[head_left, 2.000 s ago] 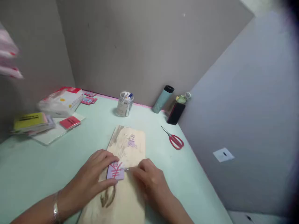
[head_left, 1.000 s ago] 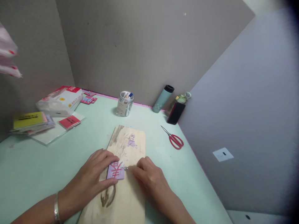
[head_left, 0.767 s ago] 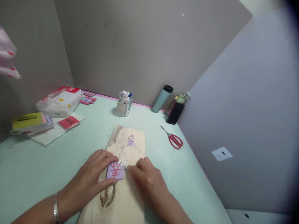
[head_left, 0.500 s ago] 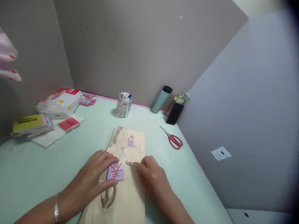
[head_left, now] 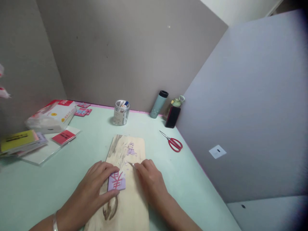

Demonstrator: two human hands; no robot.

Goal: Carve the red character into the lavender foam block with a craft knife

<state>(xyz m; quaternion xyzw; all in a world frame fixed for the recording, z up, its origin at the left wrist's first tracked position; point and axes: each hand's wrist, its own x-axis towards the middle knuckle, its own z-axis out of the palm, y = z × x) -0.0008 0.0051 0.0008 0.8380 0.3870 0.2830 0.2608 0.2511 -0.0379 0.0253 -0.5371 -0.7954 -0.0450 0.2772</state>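
My left hand [head_left: 95, 184] pins a small lilac carving block [head_left: 121, 183] flat on the wooden board [head_left: 134, 205], thumb at its near edge and fingers at its far edge. Red strokes forming a character mark the block's top. Just to the right, my right hand [head_left: 151, 179] is closed around a craft knife [head_left: 130, 163]. Only the thin pointed blade shows; the handle is hidden in the fingers. Its tip is over the board, beyond the block's far right corner and apart from it. Lilac shavings [head_left: 131, 149] lie in a small pile farther up the board, with loose bits near the tip.
Red-handled scissors [head_left: 175, 144] lie to the right. Behind stand a clear jar [head_left: 121, 113] of tools, a teal tumbler [head_left: 158, 105], a green bottle [head_left: 176, 102] and a phone [head_left: 173, 117]. On the left are a tissue pack [head_left: 54, 117], stacked colored packets [head_left: 20, 141] and a red packet [head_left: 64, 137].
The head view has shifted, so the desk items sit farther left. The knife tip has moved a little away from the block, up the board toward the loose bits. My left hand keeps its hold.
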